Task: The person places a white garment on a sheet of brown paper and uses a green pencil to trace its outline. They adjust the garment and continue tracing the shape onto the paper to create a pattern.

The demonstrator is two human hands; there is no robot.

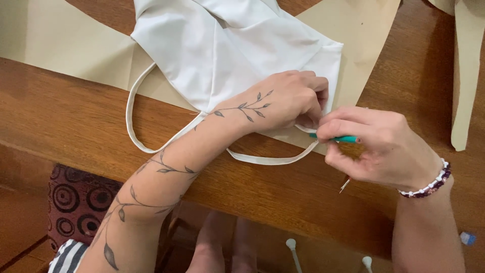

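- Reference landmark: the white fabric piece (pixel 227 50) lying on the wooden table (pixel 76 121). All positions below are given relative to it.
- Your left hand (pixel 283 103) rests on the near corner of the white fabric piece, fingers curled and pinching its hem where a narrow strap joins it.
- Your right hand (pixel 376 146) sits just beside that same corner, on the right, touching the left fingertips. It is closed around a small teal-handled tool (pixel 341 138) (the working tip is hidden between the two hands).
- A thin metal end (pixel 345 185) shows below the right palm; whether it belongs to the tool cannot be told.
- Two white straps run off the fabric piece: a long loop (pixel 134 119) off its left near edge, and a shorter strap (pixel 273 160) curving below the pinched corner.
- Beige pattern paper (pixel 364 35) lies under the fabric piece and extends past it on both sides.
- A beaded bracelet (pixel 429 184) is on your right wrist.
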